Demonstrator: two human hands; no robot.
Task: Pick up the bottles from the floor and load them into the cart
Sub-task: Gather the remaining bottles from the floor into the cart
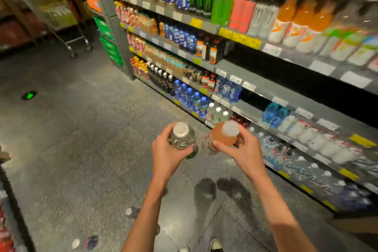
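- Your left hand [166, 154] has its grip wrapped around a clear bottle [182, 136], and your right hand [244, 152] is closed on an orange drink bottle [225, 134]. Both bottles are up off the floor, caps towards you, nearly touching each other.
- With both hands full, you have nothing free to steady the cart [67, 32], which stands well apart at the far left of the aisle. It looks to be on wheels, so a bump on arrival could roll it away.
- The orange drink bottle is tilted and held by fingers over its shoulder; if that hold is shallow, it could slip as you walk.
- More bottles lie on the floor: one [132, 212] just beside your left forearm and another [84, 243] lower left. Stepping back without looking could kick or trip on them.
- The dark patches [221, 192] on the floor near your shoes may be wet; I cannot tell. Treat them as slippery.
- The stocked shelves [255, 86] stand close on your right, so a wide turn could knock stock down.
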